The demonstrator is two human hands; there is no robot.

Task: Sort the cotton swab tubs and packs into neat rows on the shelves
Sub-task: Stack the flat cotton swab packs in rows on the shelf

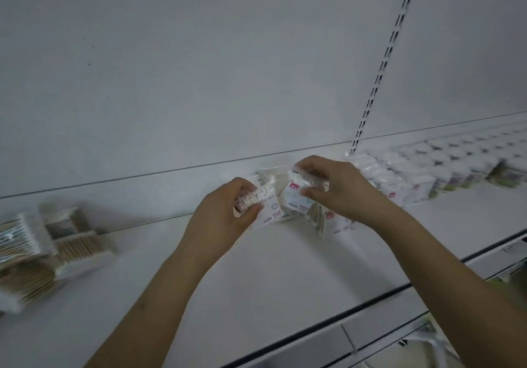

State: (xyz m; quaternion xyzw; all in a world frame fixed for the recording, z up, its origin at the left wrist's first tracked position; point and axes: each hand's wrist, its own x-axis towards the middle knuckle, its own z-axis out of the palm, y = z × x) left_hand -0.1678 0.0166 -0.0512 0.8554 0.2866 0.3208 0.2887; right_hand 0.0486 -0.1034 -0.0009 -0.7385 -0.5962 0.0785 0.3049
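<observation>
Both hands are up at the back of a white shelf (pixel 256 276). My left hand (pixel 225 213) grips a small clear pack of white cotton swabs (pixel 261 195) by its top. Close beside it, my right hand (pixel 333 188) pinches a second swab pack (pixel 296 189) with a small red logo. More packs (pixel 322 219) lean against the back wall just under my right hand. To the right, a row of white packs (pixel 399 181) runs along the shelf, followed by round swab tubs (pixel 456 156). The view is motion-blurred.
At the far left lie blurred packs of wooden-stick swabs (pixel 42 253) in a loose heap. A slotted upright (pixel 382 62) runs up the back panel. The shelf's dark front edge (pixel 370 302) crosses the lower right, with another shelf level below it.
</observation>
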